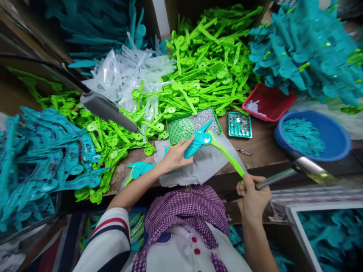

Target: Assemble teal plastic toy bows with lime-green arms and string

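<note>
My left hand holds a teal plastic part with a pointed tip and a round white-printed disc, above a grey sheet on the bench. A long lime-green plastic arm runs from that disc to my right hand. My right hand is closed round the handle of a hammer while its fingers also pinch the green arm's end. Behind the teal part, a green tray holds many small metal pieces. Another teal part lies beside my left forearm.
Lime-green arms are heaped at the back, near clear plastic pieces. Teal parts pile up left and right. A grey tool hangs at left. A small teal tray, red tray and blue basin stand right.
</note>
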### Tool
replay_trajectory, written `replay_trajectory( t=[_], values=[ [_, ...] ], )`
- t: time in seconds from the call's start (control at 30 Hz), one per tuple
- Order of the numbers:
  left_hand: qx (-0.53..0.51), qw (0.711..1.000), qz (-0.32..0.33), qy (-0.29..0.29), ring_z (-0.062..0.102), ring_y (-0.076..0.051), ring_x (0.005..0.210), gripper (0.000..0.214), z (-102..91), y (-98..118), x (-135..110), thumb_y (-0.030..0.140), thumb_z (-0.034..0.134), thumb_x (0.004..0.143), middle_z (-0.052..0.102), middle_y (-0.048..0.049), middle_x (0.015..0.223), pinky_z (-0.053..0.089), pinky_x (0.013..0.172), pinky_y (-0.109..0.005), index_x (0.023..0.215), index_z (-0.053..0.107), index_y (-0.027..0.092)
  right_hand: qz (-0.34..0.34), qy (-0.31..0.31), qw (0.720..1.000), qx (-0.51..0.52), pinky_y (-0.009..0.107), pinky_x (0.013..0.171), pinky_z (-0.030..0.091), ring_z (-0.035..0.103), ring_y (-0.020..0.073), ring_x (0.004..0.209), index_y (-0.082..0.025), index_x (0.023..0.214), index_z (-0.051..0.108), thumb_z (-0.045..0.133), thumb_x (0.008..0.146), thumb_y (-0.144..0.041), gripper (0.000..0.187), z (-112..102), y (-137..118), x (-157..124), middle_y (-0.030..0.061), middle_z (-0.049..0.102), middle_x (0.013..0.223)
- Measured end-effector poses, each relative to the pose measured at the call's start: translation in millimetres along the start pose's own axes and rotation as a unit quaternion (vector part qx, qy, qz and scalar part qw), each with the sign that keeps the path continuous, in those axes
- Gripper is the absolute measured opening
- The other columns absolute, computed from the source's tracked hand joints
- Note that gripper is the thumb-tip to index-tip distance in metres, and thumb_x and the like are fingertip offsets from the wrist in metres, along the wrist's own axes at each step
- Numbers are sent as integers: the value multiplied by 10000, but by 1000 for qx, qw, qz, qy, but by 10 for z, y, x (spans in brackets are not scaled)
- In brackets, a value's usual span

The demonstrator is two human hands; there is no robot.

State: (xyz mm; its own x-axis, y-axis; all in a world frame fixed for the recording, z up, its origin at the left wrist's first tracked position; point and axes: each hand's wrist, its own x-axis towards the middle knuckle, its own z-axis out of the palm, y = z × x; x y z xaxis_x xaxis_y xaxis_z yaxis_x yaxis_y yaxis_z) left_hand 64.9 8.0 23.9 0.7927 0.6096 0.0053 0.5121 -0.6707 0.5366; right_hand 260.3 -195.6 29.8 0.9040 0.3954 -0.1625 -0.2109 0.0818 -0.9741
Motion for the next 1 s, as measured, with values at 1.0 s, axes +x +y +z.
replay_trajectory(
  t=[1.0],
  values=[
    [-436, 875, -143, -157, 644, -202, 895, 516, 229, 256, 873, 626, 529, 912, 703, -82, 982, 534, 767, -328, 1069, 706, 167, -28, -11, 999, 23, 180, 286, 267, 321, 56, 284, -201, 637, 482, 877, 570, -314, 416, -91, -225, 976, -96, 433, 366]
  ],
)
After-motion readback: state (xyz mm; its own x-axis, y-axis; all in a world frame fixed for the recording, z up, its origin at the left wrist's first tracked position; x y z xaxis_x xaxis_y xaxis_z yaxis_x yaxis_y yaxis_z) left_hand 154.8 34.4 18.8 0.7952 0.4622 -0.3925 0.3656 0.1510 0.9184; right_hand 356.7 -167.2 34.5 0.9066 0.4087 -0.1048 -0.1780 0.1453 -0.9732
